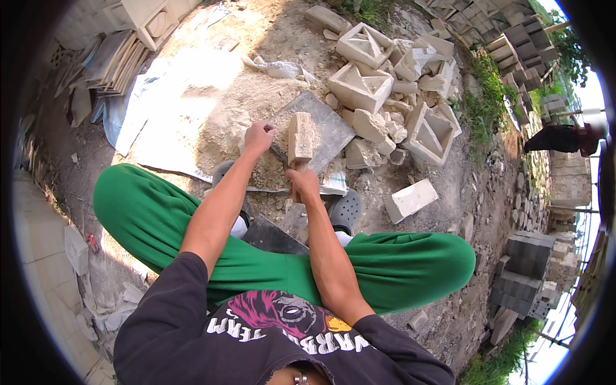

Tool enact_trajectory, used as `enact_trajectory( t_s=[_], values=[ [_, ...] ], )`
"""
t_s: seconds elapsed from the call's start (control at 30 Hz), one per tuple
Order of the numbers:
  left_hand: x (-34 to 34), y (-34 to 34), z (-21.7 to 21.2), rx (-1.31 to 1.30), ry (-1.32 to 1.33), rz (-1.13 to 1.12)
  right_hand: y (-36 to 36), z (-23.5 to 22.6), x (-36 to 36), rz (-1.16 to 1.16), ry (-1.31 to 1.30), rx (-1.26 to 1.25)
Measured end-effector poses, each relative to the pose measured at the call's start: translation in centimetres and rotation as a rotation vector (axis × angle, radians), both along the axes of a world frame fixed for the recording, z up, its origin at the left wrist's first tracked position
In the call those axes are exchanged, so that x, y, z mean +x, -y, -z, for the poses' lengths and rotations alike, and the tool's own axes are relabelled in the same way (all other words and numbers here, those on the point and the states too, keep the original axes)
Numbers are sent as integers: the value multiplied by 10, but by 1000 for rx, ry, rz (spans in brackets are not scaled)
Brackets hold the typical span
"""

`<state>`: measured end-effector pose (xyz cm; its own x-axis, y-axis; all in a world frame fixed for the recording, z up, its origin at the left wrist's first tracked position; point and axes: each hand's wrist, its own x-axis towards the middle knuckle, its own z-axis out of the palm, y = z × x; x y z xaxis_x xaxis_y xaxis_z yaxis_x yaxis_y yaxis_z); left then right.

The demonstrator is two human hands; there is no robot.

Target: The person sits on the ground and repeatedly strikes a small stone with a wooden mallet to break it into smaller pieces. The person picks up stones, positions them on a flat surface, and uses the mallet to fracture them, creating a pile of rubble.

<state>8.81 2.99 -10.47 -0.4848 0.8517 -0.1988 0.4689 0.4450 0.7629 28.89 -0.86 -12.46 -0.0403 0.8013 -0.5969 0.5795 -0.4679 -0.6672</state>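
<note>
My right hand (pixel 304 185) is wrapped around the handle of a wooden mallet (pixel 300 138). Its long, worn, block-shaped head points away from me, above a dark flat slab (pixel 330 131) strewn with pale crumbs. To the left of the mallet, my left hand (pixel 259 137) is closed, close to the slab's left edge. Whatever its fingers hold, if anything, is hidden. Pale crushed rubble (pixel 273 170) lies beneath and between both hands, partly covering the slab and a white sheet (pixel 160 144).
Broken pale blocks and hollow moulded blocks (pixel 362 86) are heaped beyond to the right. A single pale block (pixel 412 201) lies near my right shoe (pixel 345 210). Stacked boards (pixel 119 64) stand far left. Grey blocks (pixel 523 273) are piled at right, and another person (pixel 568 138) is farther off.
</note>
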Motion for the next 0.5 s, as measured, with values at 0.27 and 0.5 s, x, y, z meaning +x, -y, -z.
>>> enact_trajectory(
  t_s=[0.27,0.5],
  values=[
    [15,7,20,-134,-151,207,-13,-54,14,268,-209,-13],
    [27,0,18,-167,-177,245,-16,-52,36,432,-234,-102]
  ],
)
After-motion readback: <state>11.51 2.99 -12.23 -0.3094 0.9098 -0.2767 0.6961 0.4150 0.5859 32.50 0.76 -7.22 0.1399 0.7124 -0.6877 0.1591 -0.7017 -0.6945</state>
